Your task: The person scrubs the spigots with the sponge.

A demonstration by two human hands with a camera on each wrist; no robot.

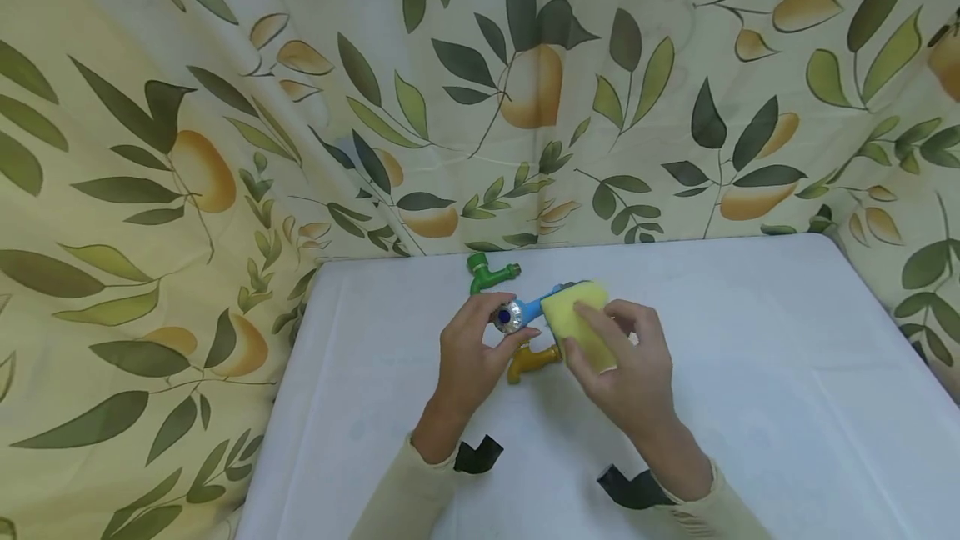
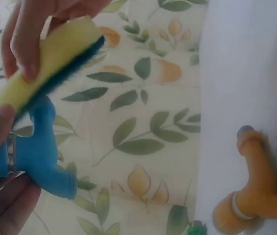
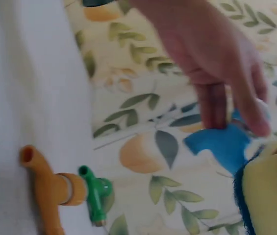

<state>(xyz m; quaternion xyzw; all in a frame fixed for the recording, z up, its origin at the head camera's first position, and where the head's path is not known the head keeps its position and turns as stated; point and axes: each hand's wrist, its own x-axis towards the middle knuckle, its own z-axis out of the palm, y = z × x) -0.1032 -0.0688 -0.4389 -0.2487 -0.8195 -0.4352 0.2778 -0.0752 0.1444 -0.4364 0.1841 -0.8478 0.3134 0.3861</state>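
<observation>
My left hand [image 1: 471, 357] grips a blue plastic tap [image 2: 40, 156] by its knob end, thumb and fingers round it, held up over the table. The knob [image 1: 510, 317] faces me and looks clear with a dark blue centre. In my right hand [image 1: 630, 365] is a yellow sponge [image 1: 577, 323] with a dark green-blue scouring side, pinched between thumb and fingers. That scouring side lies against the tap's inlet pipe in the left wrist view. Below the hands an orange-yellow tap [image 1: 532, 362] rests on the table, and a green tap [image 1: 489, 273] lies behind them.
A white-covered table [image 1: 750, 407] spreads under the hands. Black straps [image 1: 480, 455] show near the wrists. A curtain [image 1: 525, 173] with leaf and fruit print hangs behind the table and along its sides.
</observation>
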